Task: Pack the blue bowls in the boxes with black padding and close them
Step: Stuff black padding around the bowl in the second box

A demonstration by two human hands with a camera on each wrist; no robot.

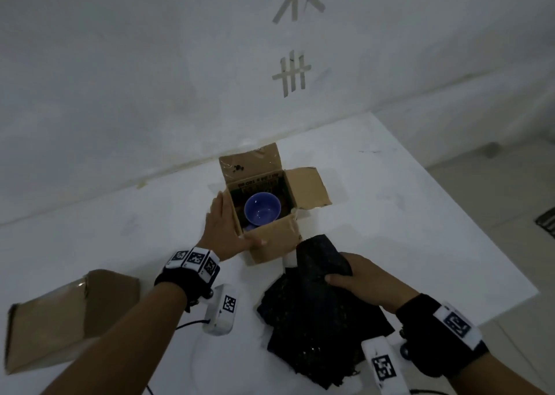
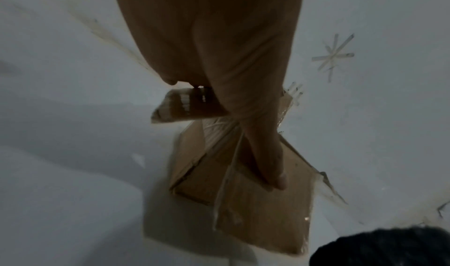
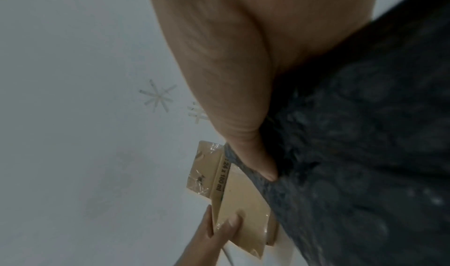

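Observation:
An open cardboard box (image 1: 270, 241) stands mid-table with a blue bowl (image 1: 262, 211) upright inside it; its back and right flaps stand open. My left hand (image 1: 223, 229) steadies the box at its near-left corner, with straight fingers pressed along the left side and the thumb (image 2: 275, 170) lying flat on the front face (image 2: 263, 212). My right hand (image 1: 363, 277) grips a sheet of black padding (image 1: 321, 256), lifted just right of the box. In the right wrist view the thumb (image 3: 258, 160) pinches the padding (image 3: 365, 154) beside the box (image 3: 241, 199).
A pile of several black padding sheets (image 1: 318, 328) lies on the white table (image 1: 420, 214) under my right hand. A second cardboard box (image 1: 54, 319) lies at the near left. The wall rises right behind the open box. The table's edge runs diagonally at the right.

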